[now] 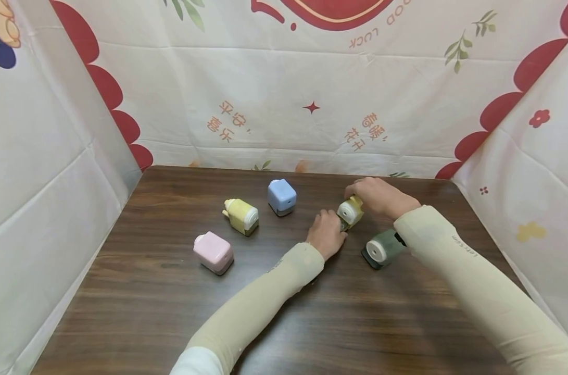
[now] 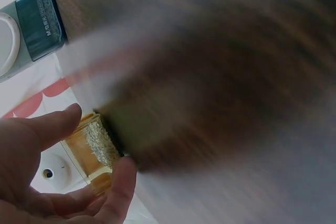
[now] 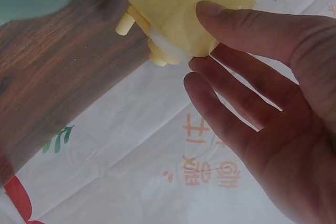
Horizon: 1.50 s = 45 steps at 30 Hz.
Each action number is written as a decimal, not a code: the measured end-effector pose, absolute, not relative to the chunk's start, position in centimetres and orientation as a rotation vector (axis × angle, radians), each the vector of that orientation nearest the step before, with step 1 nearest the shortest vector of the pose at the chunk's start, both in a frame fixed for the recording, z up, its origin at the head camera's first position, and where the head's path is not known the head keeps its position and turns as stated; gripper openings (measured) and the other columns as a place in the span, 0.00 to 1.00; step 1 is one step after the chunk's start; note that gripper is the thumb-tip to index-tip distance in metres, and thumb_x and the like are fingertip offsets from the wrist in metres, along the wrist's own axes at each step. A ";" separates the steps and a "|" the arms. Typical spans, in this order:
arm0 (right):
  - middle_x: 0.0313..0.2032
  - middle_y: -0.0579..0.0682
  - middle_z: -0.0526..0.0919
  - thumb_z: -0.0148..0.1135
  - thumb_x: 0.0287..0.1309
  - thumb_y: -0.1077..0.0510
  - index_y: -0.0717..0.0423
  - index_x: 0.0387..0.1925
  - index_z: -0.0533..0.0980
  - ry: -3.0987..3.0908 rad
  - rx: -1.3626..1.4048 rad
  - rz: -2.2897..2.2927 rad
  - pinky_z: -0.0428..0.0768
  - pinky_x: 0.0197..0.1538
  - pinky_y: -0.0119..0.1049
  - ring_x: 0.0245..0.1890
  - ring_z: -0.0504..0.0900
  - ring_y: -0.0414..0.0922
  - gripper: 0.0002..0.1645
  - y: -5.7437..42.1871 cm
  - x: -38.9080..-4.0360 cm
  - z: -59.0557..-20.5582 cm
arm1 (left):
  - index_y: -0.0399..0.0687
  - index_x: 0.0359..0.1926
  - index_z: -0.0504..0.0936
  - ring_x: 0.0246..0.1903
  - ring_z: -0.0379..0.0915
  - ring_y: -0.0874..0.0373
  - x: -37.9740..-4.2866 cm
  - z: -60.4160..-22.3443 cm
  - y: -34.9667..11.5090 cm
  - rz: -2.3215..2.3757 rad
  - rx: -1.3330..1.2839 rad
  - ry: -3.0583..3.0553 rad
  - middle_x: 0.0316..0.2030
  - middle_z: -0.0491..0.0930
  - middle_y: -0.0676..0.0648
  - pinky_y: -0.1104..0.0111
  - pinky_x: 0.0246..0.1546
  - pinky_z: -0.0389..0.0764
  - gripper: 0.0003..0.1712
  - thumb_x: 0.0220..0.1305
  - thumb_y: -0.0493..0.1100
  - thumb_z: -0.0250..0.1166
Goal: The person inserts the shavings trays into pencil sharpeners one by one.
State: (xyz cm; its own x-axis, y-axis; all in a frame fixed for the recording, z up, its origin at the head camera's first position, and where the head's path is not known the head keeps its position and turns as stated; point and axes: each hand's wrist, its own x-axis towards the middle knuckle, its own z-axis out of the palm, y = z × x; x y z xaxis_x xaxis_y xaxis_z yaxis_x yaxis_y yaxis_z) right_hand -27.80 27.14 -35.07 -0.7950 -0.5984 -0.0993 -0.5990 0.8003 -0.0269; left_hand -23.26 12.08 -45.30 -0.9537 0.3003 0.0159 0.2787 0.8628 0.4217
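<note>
A yellow pencil sharpener (image 1: pixel 351 209) with a white round front stands at the right back of the table, between the two hands. My left hand (image 1: pixel 326 234) pinches its see-through shavings bin (image 2: pixel 102 142), thumb on one side and fingers on the other; pale shavings show inside. On the far side, my right hand (image 1: pixel 379 197) holds the yellow body, with the thumb (image 3: pixel 231 22) lying on its face and the other fingers partly hidden behind. A dark green sharpener (image 1: pixel 386 247) stands just below the right wrist.
Left of the hands stand a blue sharpener (image 1: pixel 281 197), another yellow sharpener (image 1: pixel 241 215) and a pink sharpener (image 1: pixel 213 251). The brown wooden table (image 1: pixel 138 312) ends at a printed white cloth (image 1: pixel 284 120) along the back and sides.
</note>
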 end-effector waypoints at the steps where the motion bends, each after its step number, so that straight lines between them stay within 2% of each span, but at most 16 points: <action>1: 0.46 0.57 0.91 0.71 0.54 0.81 0.58 0.46 0.88 2.883 -0.964 0.010 0.86 0.50 0.53 0.48 0.88 0.55 0.22 27.1 -27.8 -35.1 | 0.37 0.58 0.81 0.48 0.82 0.53 -23.4 -45.3 12.2 0.663 0.456 2.982 0.47 0.82 0.42 0.65 0.42 0.88 0.25 0.74 0.52 0.72; 9: 0.45 0.57 0.91 0.72 0.52 0.81 0.59 0.45 0.88 2.887 -0.958 0.011 0.86 0.48 0.52 0.46 0.88 0.55 0.22 26.6 -27.9 -35.2 | 0.38 0.58 0.79 0.50 0.82 0.52 -23.9 -45.5 12.9 0.767 0.347 2.944 0.49 0.81 0.42 0.63 0.44 0.89 0.28 0.71 0.53 0.75; 19: 0.45 0.57 0.91 0.71 0.53 0.81 0.59 0.46 0.88 2.894 -0.947 -0.005 0.86 0.48 0.53 0.45 0.89 0.56 0.22 26.3 -27.9 -35.3 | 0.37 0.61 0.77 0.55 0.80 0.51 -24.3 -45.8 13.0 0.854 0.303 2.932 0.50 0.81 0.42 0.65 0.55 0.86 0.32 0.69 0.53 0.76; 26: 0.45 0.57 0.91 0.70 0.52 0.82 0.59 0.45 0.88 2.893 -0.948 -0.011 0.85 0.49 0.54 0.46 0.88 0.56 0.23 26.4 -27.9 -35.3 | 0.39 0.58 0.78 0.49 0.82 0.51 -25.5 -47.0 12.0 0.916 0.382 2.852 0.48 0.81 0.43 0.63 0.50 0.86 0.33 0.63 0.53 0.81; 32: 0.45 0.57 0.90 0.70 0.53 0.82 0.58 0.46 0.88 2.893 -0.910 -0.005 0.85 0.49 0.53 0.47 0.88 0.57 0.24 26.5 -27.9 -35.1 | 0.39 0.60 0.78 0.53 0.81 0.48 -27.4 -48.4 10.2 0.890 0.429 2.788 0.52 0.80 0.40 0.58 0.54 0.85 0.35 0.63 0.56 0.80; 34: 0.46 0.58 0.90 0.70 0.53 0.82 0.59 0.47 0.88 2.892 -0.903 0.003 0.85 0.49 0.53 0.47 0.88 0.57 0.24 26.5 -27.8 -35.1 | 0.41 0.54 0.81 0.53 0.81 0.46 -28.4 -49.4 9.7 0.845 0.468 2.803 0.53 0.80 0.40 0.56 0.54 0.85 0.27 0.67 0.56 0.76; 37: 0.46 0.58 0.90 0.69 0.53 0.82 0.59 0.47 0.88 2.892 -0.886 0.010 0.85 0.49 0.52 0.47 0.88 0.56 0.24 26.6 -27.8 -35.1 | 0.46 0.36 0.83 0.47 0.79 0.48 -30.0 -51.3 9.3 0.812 0.558 2.843 0.46 0.80 0.42 0.57 0.47 0.83 0.14 0.73 0.52 0.67; 40: 0.46 0.58 0.90 0.70 0.53 0.82 0.59 0.47 0.87 2.889 -0.877 0.008 0.85 0.48 0.51 0.46 0.87 0.56 0.23 26.7 -27.8 -35.1 | 0.54 0.22 0.76 0.36 0.75 0.53 -30.6 -51.3 8.8 0.802 0.624 2.869 0.35 0.78 0.46 0.60 0.36 0.79 0.19 0.73 0.48 0.60; 45: 0.46 0.58 0.90 0.71 0.54 0.81 0.59 0.47 0.87 2.889 -0.871 0.007 0.85 0.48 0.52 0.46 0.88 0.56 0.22 26.7 -27.8 -35.2 | 0.52 0.18 0.69 0.27 0.70 0.54 -28.1 -46.4 8.0 0.822 0.577 2.824 0.24 0.71 0.49 0.60 0.27 0.74 0.22 0.73 0.42 0.58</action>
State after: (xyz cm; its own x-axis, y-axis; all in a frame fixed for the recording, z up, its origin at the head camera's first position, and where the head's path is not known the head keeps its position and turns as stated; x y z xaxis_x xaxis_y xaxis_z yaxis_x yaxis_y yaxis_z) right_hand -27.78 26.74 -35.15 -0.8264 -0.5502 -0.1197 -0.5508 0.8340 -0.0310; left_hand -28.13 8.04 -46.44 -0.9157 0.4006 -0.0305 0.3217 0.7765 0.5418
